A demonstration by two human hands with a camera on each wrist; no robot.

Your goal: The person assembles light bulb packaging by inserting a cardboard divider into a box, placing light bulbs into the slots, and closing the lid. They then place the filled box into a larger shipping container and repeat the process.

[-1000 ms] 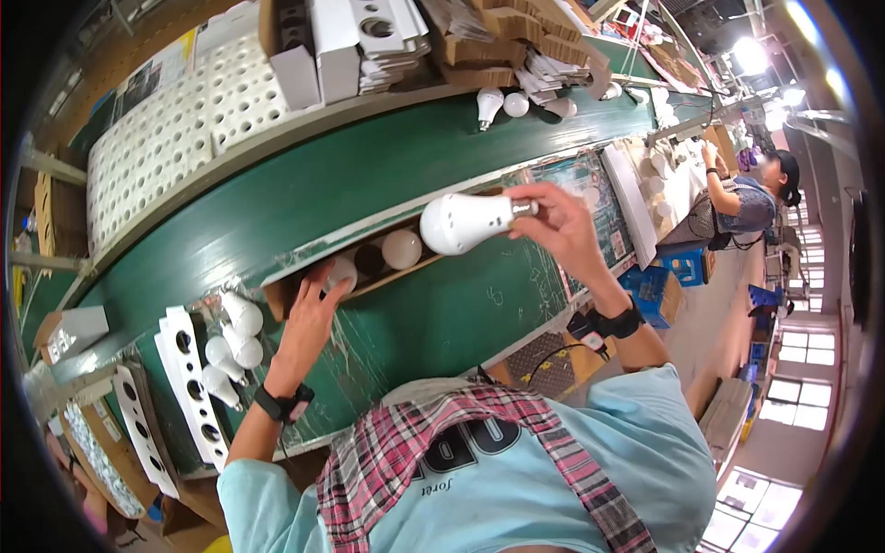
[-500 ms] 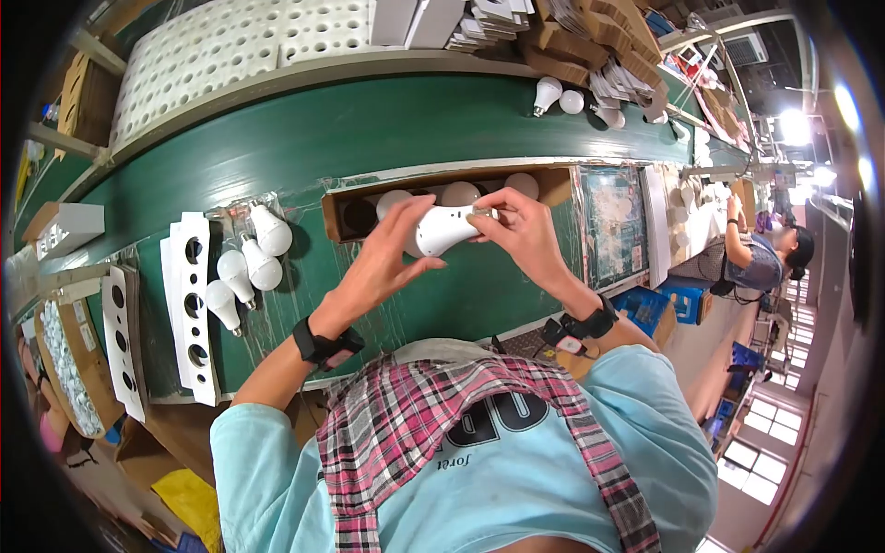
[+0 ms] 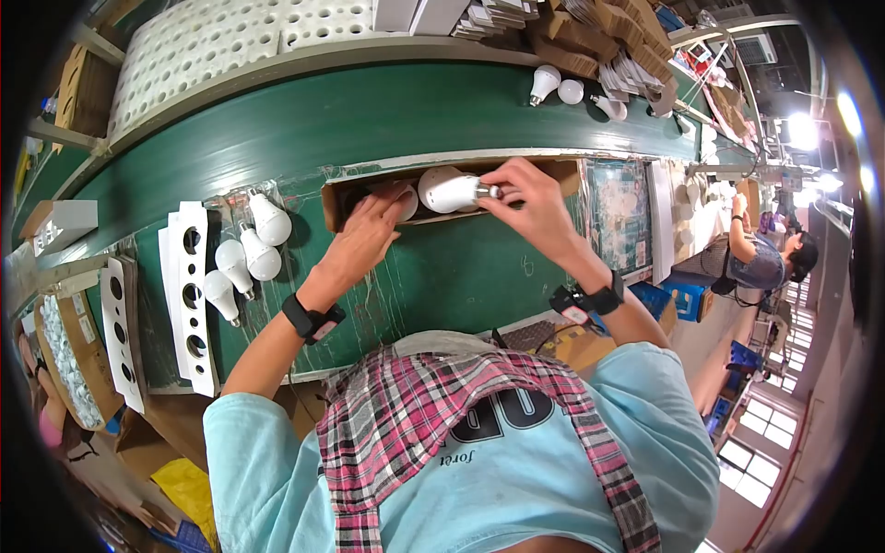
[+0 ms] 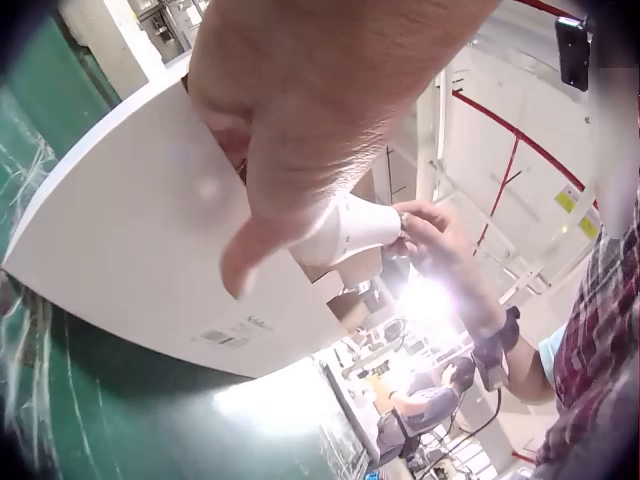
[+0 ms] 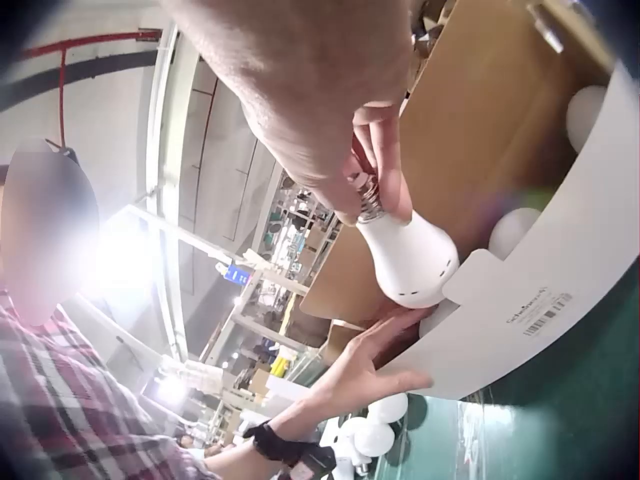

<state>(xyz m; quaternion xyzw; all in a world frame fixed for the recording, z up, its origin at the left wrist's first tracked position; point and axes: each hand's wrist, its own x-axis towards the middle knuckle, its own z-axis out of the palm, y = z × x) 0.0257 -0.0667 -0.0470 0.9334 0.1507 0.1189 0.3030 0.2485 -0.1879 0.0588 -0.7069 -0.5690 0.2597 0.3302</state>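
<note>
My right hand pinches a white LED bulb by its metal screw base. The round end of the bulb points left, over the long open carton. At the carton's left end is my left hand, its fingers reaching inside past the near wall. In the left wrist view its thumb lies against the white printed outer wall. The left fingertips come close to the held bulb's round end in the right wrist view. Other white bulbs sit inside the carton, partly hidden by the wall.
Several loose bulbs lie left of the carton, beside white card inserts with round holes. Beyond the green belt stands a white perforated tray. More bulbs rest at the far side. Another person works at the right.
The held bulb came from the right, passed close to my left hand in front of the carton, and is now over the carton. My left hand has shifted left, reaching into the carton.
</note>
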